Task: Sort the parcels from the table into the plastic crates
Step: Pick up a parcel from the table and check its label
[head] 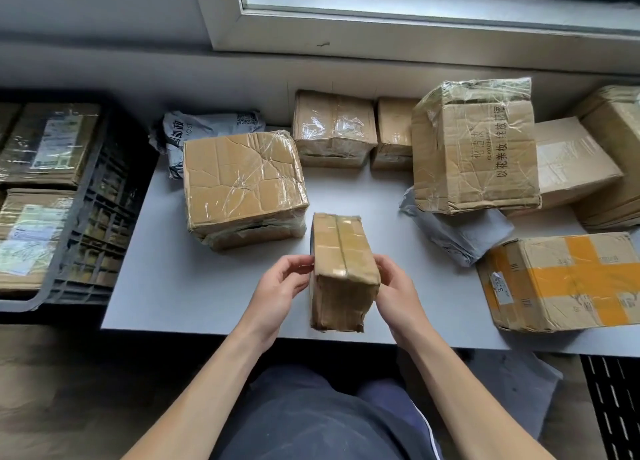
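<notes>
Grey table (214, 286), front edge: small taped box (341, 269) stands gripped between left hand (280, 286) and right hand (398, 290) on its opposite sides; judged light, stiff, tape-slick, best held by those cardboard flanks.

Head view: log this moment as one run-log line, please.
step: small box held, near edge of table | left hand: grips left side | right hand: grips right side | black crate: left of table, holds labelled boxes
</notes>
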`<action>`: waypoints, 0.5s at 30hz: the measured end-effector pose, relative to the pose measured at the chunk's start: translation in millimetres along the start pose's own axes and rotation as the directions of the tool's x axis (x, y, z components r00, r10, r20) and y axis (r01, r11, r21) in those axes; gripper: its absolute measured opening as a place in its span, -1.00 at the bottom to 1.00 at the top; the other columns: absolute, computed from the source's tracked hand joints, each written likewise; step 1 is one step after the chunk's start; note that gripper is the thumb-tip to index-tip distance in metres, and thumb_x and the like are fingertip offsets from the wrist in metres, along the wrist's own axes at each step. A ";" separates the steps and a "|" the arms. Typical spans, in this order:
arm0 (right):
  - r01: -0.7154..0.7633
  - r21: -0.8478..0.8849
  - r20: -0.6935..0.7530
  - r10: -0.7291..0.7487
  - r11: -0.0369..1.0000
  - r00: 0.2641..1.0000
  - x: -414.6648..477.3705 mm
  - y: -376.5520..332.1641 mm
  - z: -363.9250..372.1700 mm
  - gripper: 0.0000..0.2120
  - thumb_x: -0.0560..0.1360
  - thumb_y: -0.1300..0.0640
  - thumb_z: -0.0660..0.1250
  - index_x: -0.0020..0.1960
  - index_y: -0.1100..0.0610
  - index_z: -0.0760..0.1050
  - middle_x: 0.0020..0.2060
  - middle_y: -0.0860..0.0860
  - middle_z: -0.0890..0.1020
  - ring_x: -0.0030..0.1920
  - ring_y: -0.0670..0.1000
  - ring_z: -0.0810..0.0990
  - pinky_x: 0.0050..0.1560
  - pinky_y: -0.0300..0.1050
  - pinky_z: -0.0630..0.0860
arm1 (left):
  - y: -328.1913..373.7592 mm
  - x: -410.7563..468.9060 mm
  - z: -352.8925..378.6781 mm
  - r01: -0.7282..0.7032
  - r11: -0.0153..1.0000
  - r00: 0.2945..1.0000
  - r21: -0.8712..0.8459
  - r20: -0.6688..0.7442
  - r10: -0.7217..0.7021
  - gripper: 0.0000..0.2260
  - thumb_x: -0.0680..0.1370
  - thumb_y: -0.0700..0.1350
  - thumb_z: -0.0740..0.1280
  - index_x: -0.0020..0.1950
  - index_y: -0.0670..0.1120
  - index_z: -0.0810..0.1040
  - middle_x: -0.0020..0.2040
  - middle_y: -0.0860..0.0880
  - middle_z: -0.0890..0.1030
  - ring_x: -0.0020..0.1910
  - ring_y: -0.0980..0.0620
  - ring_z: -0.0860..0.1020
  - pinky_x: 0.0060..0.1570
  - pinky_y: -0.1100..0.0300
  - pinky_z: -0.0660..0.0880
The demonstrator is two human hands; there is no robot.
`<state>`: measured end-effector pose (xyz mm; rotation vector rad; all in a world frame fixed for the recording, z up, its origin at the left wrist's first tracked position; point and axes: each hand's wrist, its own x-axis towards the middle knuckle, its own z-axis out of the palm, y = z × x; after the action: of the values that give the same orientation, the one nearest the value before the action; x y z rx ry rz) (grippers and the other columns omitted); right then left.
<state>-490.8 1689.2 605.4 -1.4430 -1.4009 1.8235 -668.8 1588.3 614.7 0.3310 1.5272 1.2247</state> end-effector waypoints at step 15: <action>-0.183 0.087 0.100 0.174 0.979 0.980 -5.7 7.9 3.3 -0.47 0.55 0.51 0.21 0.29 0.00 0.61 0.11 -0.01 0.75 0.08 -0.03 0.74 -0.07 -0.14 0.65 | -11.6 10.1 12.1 0.130 0.988 0.991 0.089 0.034 -0.133 -0.64 0.78 0.03 0.05 0.32 0.07 0.63 0.15 0.09 0.73 0.09 0.20 0.67 -0.06 0.29 0.55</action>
<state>-489.7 1680.0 601.0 -1.4938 -1.2410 2.0634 -657.7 1597.1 601.1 0.3045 1.5460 1.0452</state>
